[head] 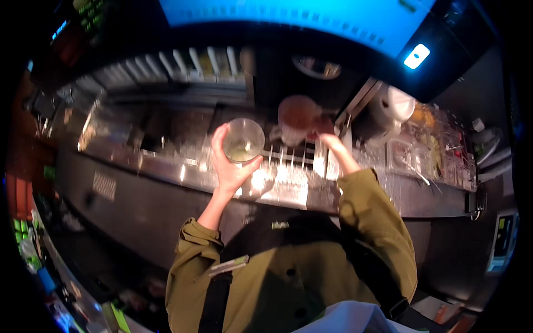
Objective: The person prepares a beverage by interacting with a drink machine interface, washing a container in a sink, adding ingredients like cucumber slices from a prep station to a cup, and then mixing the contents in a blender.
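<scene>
My left hand (229,162) is wrapped around a clear round glass (243,139), seen from above, with a little pale content near its bottom. My right hand (331,141) reaches over the counter to the right of the glass, its fingers at a dark reddish, blurred thing (321,128). Just left of those fingers is a blurred round container (297,114) with a brownish inside; whether I hold it is unclear. Below both hands lies a metal rack (287,156) set in the steel counter (275,195).
Lidded-looking clear tubs of garnishes (441,154) and metal tongs (418,172) lie at the right. A white pitcher-like container (397,104) stands behind them. Upright pale dividers (179,62) line the back left. A lit blue screen (300,21) hangs above.
</scene>
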The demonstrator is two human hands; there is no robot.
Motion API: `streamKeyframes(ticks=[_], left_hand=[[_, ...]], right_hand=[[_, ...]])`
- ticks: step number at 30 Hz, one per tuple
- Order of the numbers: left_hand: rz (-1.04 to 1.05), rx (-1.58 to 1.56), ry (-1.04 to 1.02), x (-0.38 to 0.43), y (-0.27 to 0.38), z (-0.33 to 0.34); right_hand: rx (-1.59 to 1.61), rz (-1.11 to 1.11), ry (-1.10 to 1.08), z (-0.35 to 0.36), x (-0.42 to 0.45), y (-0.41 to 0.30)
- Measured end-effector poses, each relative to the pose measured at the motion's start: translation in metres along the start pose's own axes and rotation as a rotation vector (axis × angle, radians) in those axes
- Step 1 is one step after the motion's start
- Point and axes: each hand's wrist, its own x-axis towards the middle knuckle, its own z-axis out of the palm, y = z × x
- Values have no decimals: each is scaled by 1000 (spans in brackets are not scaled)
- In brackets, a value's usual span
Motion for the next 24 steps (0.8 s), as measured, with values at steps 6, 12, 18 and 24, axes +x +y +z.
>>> streamKeyframes(ticks=[6,12,18,24], left_hand=[[-176,-23,-305,92,-20,41],[-202,-458,-522,132,-59,115],[6,-746,-522,137,-40,171],[55,-666,-467,142,-8,167]], right_hand=[[-941,-557,-62,-36,-51,19],[-279,-5,76,-24,-148,-16],[-157,15,65,-54,-180,41],[-580,-374,34,-64,-236,-143]])
